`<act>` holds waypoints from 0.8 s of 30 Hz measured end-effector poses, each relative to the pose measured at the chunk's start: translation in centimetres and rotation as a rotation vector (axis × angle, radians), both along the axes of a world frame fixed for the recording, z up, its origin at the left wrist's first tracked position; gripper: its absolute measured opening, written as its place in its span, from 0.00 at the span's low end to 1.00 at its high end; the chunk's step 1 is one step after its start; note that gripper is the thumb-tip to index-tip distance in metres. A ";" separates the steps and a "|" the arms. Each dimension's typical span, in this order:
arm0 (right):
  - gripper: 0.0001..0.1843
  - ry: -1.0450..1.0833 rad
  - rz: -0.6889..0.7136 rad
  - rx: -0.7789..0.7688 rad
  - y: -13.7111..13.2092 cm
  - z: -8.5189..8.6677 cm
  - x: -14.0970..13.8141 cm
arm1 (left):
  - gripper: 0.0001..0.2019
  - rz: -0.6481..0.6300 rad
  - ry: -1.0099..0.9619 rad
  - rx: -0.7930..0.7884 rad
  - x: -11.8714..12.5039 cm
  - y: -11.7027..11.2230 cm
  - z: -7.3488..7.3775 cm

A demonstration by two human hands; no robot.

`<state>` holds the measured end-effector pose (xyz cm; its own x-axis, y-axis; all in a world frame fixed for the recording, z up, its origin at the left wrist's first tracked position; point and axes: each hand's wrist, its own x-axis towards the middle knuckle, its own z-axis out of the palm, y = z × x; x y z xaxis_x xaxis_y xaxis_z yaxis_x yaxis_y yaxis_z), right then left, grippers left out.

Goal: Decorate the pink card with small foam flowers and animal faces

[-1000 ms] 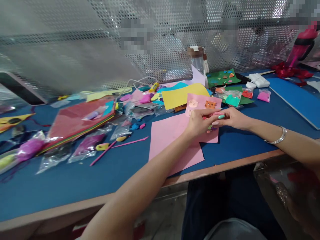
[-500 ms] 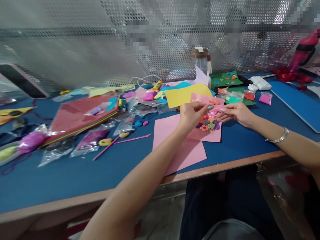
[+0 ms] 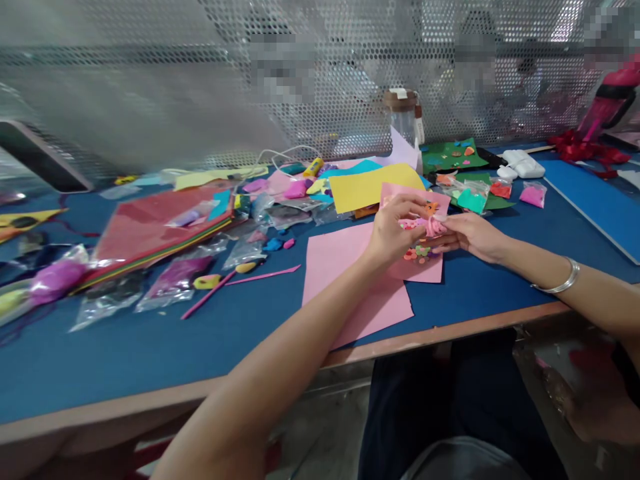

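Note:
Between my hands is a soft, twisted pink lump (image 3: 436,227) that looks like modelling clay. My right hand (image 3: 473,237) pinches it from the right with thumb and fingers. From the left, my left hand (image 3: 397,230) curls round its edge, the thumb below and the bent fingers above, with a gap between them. Beneath the hands lies a pink sheet (image 3: 434,272) bearing several small coloured flower shapes (image 3: 420,253) and an orange piece (image 3: 431,209); the hands partly hide these. Another pink sheet (image 3: 335,267) lies under my left forearm.
A yellow sheet (image 3: 375,187) and a lidded bottle (image 3: 400,110) stand behind the hands. Pink sticks (image 3: 260,275), clay bags (image 3: 175,283) and a red folder (image 3: 155,227) are at left. Clay packets (image 3: 533,195), a white case (image 3: 523,164) and a blue board (image 3: 590,207) are at right.
The pink clay was stretched between both hands and is now bunched at the right fingers. My left hand has moved right, its fingers raised and more spread.

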<state>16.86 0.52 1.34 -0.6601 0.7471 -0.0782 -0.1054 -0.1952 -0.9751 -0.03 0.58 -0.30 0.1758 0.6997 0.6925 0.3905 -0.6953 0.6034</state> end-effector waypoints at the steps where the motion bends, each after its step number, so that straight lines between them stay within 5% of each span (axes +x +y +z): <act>1: 0.13 -0.006 0.059 0.022 0.0 -0.1 0.1 | 0.07 0.007 -0.001 -0.003 0.0 -0.1 0.0; 4: 0.17 -0.042 0.094 0.102 0.3 -0.3 0.3 | 0.14 0.043 0.023 -0.013 0.2 -0.5 0.3; 9: 0.14 -0.138 -0.182 0.359 1.0 -1.0 0.4 | 0.15 0.051 0.125 -0.043 0.3 -0.8 0.7; 16: 0.12 -0.223 -0.429 0.730 1.4 -0.4 0.8 | 0.20 -0.114 0.123 -0.238 0.1 -1.0 0.8; 24: 0.13 -0.136 -0.421 0.550 0.5 0.0 0.3 | 0.11 -0.059 -0.012 -0.298 0.9 -1.4 1.3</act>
